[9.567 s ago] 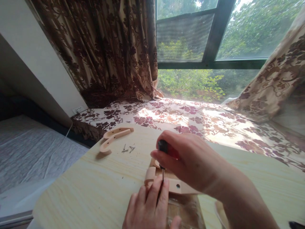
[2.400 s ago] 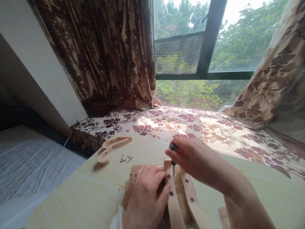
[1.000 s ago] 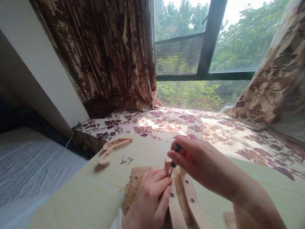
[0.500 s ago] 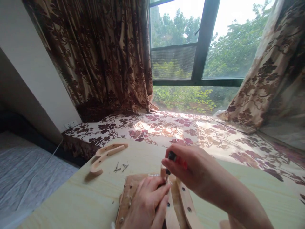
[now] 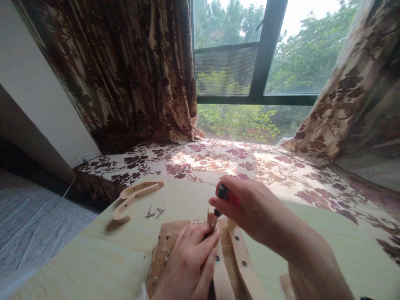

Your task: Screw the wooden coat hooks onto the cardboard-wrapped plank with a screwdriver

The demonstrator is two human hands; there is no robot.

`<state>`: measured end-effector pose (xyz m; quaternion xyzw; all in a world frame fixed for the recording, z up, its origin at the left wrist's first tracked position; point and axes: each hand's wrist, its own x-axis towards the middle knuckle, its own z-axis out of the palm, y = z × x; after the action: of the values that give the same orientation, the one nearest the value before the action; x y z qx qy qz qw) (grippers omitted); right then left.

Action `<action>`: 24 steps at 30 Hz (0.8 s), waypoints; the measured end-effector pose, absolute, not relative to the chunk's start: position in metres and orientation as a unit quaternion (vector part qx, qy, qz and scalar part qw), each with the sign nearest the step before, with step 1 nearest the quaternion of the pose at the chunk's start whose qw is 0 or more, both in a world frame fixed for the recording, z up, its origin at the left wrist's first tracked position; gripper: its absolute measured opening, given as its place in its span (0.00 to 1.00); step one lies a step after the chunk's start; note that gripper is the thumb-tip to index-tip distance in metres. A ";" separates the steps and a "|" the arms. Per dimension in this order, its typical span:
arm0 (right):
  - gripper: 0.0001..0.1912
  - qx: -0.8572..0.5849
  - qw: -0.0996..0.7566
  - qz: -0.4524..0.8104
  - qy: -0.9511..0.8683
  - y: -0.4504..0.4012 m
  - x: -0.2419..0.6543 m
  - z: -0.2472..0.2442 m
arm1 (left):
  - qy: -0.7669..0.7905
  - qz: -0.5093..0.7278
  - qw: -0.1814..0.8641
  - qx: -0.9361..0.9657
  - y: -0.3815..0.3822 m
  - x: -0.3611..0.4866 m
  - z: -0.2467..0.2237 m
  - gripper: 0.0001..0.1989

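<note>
My right hand is closed around a screwdriver with a black-and-red handle. Its shaft points steeply down to the fingertips of my left hand; the tip is hidden there. With fingers bent, my left hand holds a pale curved wooden piece down on a brown cardboard-like slab. A second curved wooden piece with dark holes lies just right of it on the slab. Small knobby bits stick up along the slab's left side. Any screw under the screwdriver is hidden by my fingers.
Two more curved wooden pieces lie at the table's far left, with several loose screws near them. The pale wooden table meets a flower-patterned window ledge. Patterned curtains hang at the window.
The view has tilted and shifted slightly, so the scene sits a little higher and further left. Both hands keep their places on the work, and the screwdriver stays upright at the same wooden piece.
</note>
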<state>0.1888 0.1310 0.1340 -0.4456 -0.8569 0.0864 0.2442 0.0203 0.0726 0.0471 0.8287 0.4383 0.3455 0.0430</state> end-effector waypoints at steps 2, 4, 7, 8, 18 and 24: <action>0.11 -0.449 0.247 0.052 -0.857 0.131 0.185 0.133 | 0.445 0.347 0.045 0.824 0.071 0.021 0.049 0.16; 0.08 -0.425 0.258 0.071 -0.865 0.129 0.182 0.135 | 0.449 0.355 0.046 0.819 0.068 0.023 0.052 0.17; 0.01 -0.376 0.262 0.153 -0.876 0.124 0.182 0.137 | 0.457 0.366 0.055 0.809 0.066 0.024 0.055 0.18; 0.01 -0.372 0.257 0.170 -0.875 0.123 0.182 0.137 | 0.457 0.370 0.056 0.807 0.066 0.024 0.056 0.18; 0.04 -0.402 0.247 0.125 -0.873 0.124 0.178 0.131 | 0.458 0.312 0.083 0.828 0.070 0.020 0.048 0.18; 0.06 -0.413 0.243 0.124 -0.869 0.126 0.178 0.133 | 0.461 0.338 0.067 0.818 0.069 0.022 0.049 0.18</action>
<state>0.1779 0.1265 0.1331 -0.4135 -0.8685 0.1241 0.2435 0.0224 0.0692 0.0494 0.8180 0.4607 0.3380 0.0668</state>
